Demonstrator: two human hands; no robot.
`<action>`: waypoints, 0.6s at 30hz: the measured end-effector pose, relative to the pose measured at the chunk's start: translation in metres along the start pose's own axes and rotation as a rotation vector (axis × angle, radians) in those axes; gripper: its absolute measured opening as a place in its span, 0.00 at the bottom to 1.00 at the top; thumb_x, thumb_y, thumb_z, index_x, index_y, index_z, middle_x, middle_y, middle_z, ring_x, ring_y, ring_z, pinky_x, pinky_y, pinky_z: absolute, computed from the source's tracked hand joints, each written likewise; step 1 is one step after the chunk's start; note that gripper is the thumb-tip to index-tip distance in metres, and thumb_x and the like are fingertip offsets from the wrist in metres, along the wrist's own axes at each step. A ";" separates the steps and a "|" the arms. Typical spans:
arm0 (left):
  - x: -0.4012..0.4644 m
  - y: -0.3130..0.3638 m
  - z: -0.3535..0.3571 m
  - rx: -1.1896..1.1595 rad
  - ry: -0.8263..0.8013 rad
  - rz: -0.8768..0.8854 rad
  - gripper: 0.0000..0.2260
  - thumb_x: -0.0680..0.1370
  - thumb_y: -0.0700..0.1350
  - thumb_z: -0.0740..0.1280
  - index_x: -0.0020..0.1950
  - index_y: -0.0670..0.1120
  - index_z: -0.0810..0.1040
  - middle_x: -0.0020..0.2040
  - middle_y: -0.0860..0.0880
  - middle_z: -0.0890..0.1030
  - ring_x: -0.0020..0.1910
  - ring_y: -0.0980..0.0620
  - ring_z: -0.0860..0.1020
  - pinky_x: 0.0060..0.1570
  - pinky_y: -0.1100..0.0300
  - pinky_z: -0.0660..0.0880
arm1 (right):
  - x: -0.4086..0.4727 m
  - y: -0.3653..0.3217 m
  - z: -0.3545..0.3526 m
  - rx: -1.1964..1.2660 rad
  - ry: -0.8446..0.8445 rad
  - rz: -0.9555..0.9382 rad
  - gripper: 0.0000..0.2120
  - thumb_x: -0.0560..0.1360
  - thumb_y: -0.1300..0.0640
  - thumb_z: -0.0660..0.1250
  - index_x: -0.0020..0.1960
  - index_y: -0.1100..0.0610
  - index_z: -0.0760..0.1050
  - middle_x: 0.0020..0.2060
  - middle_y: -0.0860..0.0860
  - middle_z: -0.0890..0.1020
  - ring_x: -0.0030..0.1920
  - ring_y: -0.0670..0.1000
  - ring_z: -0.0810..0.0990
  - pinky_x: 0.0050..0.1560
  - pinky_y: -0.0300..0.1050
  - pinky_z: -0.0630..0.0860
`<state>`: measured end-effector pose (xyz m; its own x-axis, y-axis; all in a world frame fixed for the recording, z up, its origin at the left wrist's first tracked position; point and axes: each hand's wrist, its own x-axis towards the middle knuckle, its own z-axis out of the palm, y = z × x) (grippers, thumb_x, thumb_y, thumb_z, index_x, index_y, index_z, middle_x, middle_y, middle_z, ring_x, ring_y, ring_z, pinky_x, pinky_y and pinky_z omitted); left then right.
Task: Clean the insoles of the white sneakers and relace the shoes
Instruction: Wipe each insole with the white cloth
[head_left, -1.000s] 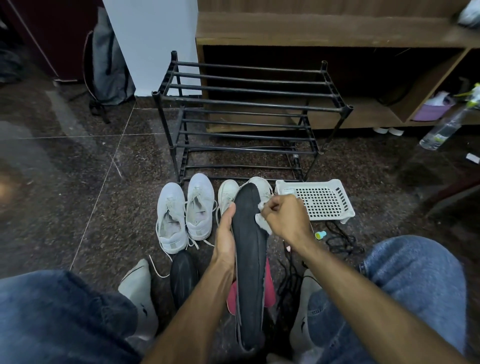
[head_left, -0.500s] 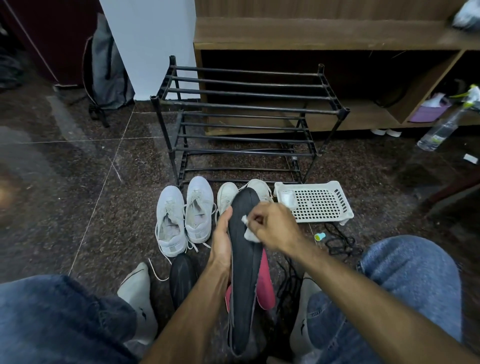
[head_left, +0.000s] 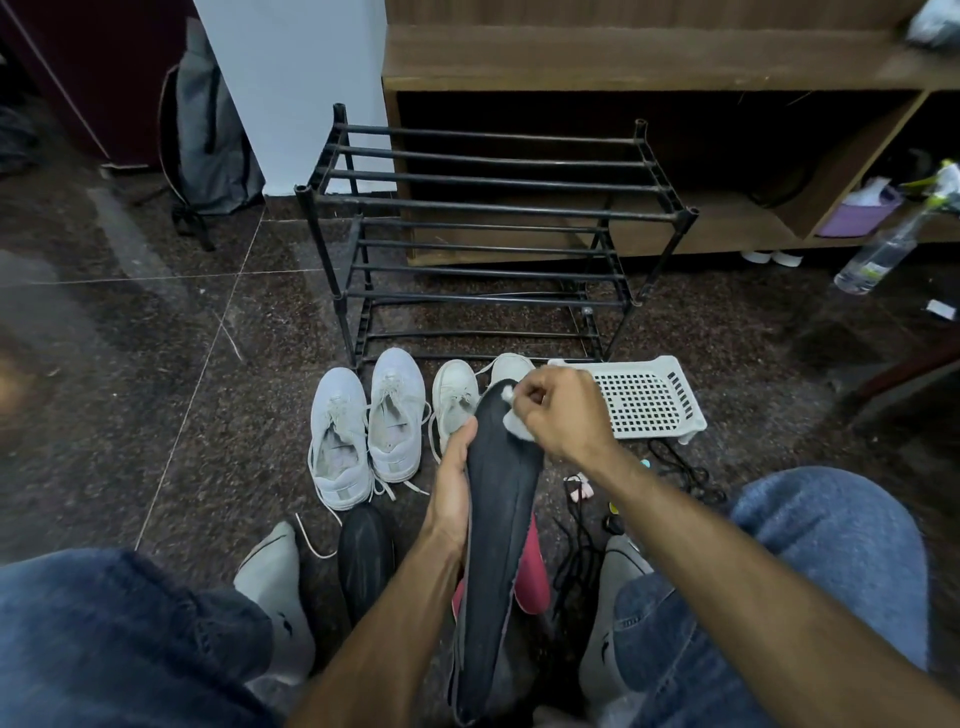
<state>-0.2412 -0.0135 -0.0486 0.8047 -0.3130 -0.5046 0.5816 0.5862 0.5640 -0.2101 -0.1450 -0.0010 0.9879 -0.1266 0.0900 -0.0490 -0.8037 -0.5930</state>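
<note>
On a dark speckled stone floor before a black metal-bar shoe rack and a brown wooden shelf unit, a seated person in blue jeans cleans a long dark grey insole. The left hand grips the insole along its left edge, fingers curled round behind it and thumb up against the side, holding it upright between the knees. The right hand, fingers closed, pinches a small white cloth wad and presses it against the insole's toe end. A pink insole shows just behind the dark one. On the floor beyond, a pair of pale grey-white sneakers stands side by side with loose laces, and a second pair of white sneakers is partly hidden by the insole. A white perforated plastic tray lies to the right, with black cords near it. A grey backpack leans against the wall at left.
</note>
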 end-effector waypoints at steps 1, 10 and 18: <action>-0.001 0.000 0.002 0.008 0.007 0.000 0.28 0.74 0.56 0.67 0.66 0.36 0.76 0.56 0.36 0.78 0.48 0.42 0.77 0.54 0.49 0.72 | 0.006 0.001 -0.002 0.005 0.030 0.025 0.04 0.71 0.57 0.70 0.38 0.52 0.83 0.36 0.48 0.84 0.39 0.52 0.81 0.40 0.45 0.78; 0.004 -0.001 -0.002 -0.011 -0.026 -0.004 0.21 0.80 0.53 0.60 0.59 0.37 0.80 0.49 0.39 0.81 0.46 0.44 0.79 0.51 0.50 0.73 | -0.004 -0.011 -0.003 -0.028 -0.099 -0.129 0.05 0.71 0.58 0.68 0.40 0.52 0.83 0.39 0.47 0.83 0.40 0.51 0.81 0.42 0.45 0.77; 0.005 0.000 -0.003 0.001 -0.022 0.000 0.19 0.80 0.52 0.59 0.58 0.39 0.80 0.50 0.40 0.82 0.47 0.46 0.80 0.54 0.53 0.73 | -0.009 -0.011 -0.005 -0.075 -0.193 -0.168 0.05 0.72 0.56 0.68 0.41 0.52 0.83 0.40 0.48 0.84 0.42 0.53 0.81 0.43 0.47 0.78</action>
<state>-0.2375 -0.0126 -0.0526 0.8071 -0.3296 -0.4899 0.5818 0.5853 0.5647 -0.2192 -0.1380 0.0081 0.9925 0.1197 0.0237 0.1144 -0.8459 -0.5209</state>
